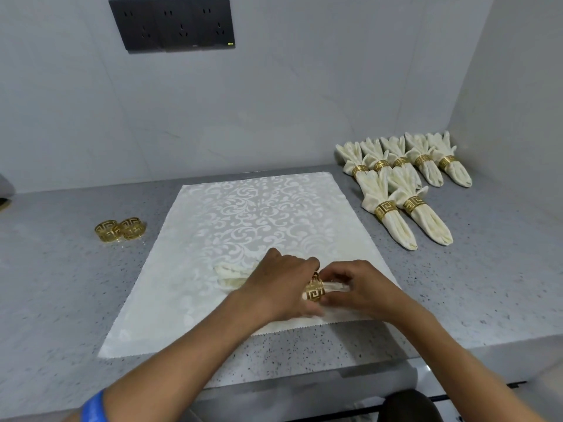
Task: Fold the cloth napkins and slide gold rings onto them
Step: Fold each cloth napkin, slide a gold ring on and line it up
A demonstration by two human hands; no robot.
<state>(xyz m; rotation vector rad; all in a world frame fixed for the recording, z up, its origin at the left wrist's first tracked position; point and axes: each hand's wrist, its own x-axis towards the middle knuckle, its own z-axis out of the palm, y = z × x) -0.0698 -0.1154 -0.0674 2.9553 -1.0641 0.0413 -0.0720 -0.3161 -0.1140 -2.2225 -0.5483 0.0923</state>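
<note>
Item in work: one folded napkin [233, 274], lying on the near part of the spread patterned cloth [259, 214] on the table [61, 284]. Left hand [280, 284] grips the napkin's gathered middle, likely to keep the pleats tight. Right hand [356, 284] pinches the gold ring [313, 290], partly slid over the narrow end. Spare rings [120, 229]: two, left of the cloth. Finished napkins [405, 184]: seven, ringed, right of the cloth.

Cream damask napkin [243, 226], gold fret-patterned rings [120, 229], grey speckled counter [61, 284], black sockets [172, 23]
</note>
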